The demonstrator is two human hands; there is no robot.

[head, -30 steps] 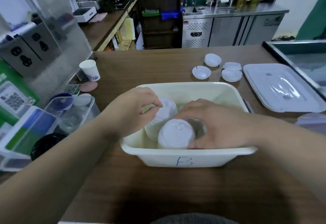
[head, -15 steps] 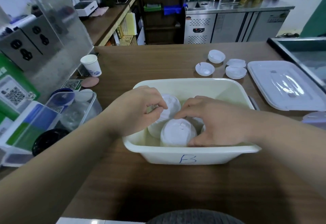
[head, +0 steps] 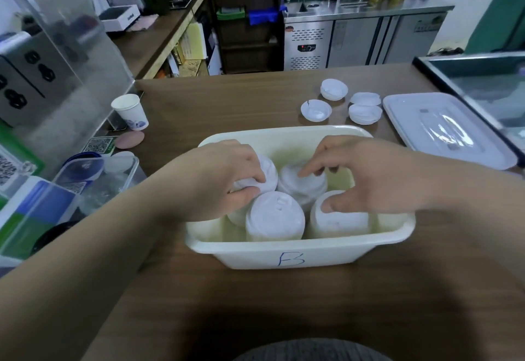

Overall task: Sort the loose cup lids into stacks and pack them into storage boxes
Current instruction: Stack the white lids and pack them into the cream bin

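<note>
While box B [head: 298,255] sits on the wooden counter [head: 227,99], the left hand [head: 216,181] pinches lids [head: 268,173], right hand [head: 377,178] splayed.

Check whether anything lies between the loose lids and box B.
Nothing visible: bare table separates the loose lids from the far rim of box B. The left hand grips a stack inside; the right hand touches two.
</note>
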